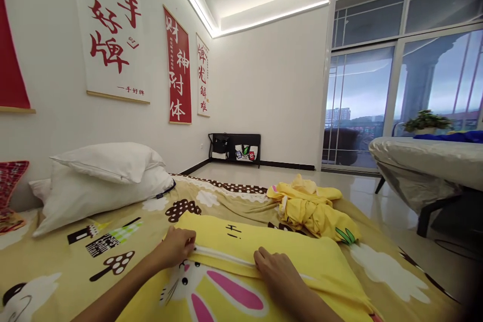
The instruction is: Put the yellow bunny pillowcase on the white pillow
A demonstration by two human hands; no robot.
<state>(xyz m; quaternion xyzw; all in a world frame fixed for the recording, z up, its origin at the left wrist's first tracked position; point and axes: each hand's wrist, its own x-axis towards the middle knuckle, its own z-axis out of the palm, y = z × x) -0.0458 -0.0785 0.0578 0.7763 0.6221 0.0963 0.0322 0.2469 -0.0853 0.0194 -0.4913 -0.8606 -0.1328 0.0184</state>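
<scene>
A bright white-walled room holds a low bed [60, 266] spread with a yellow cartoon-print sheet, red-and-white calligraphy scrolls [177, 65] hanging on the wall beside it and tall glass doors [358, 105] at the far end. On the near part of the bed lies a yellow pillowcase [302, 256] with a pink-eared rabbit print, its white zipper [222, 256] running across between the two hands. The left hand [177, 247] has its fingers pinched together on the zipper's left end, and the right hand [277, 274] presses flat, fingers together, on the fabric at the zipper line a little to the right. Just beyond the pillowcase sits a crumpled heap of yellow cloth [311, 209], near the bed's right edge, where the tiled floor opens toward a grey covered table [426, 161]. Two white pillows [105, 181] are stacked at the bed's left, well apart from the hands. A low black shelf [236, 148] against the far wall holds a few small items, too small to tell.
</scene>
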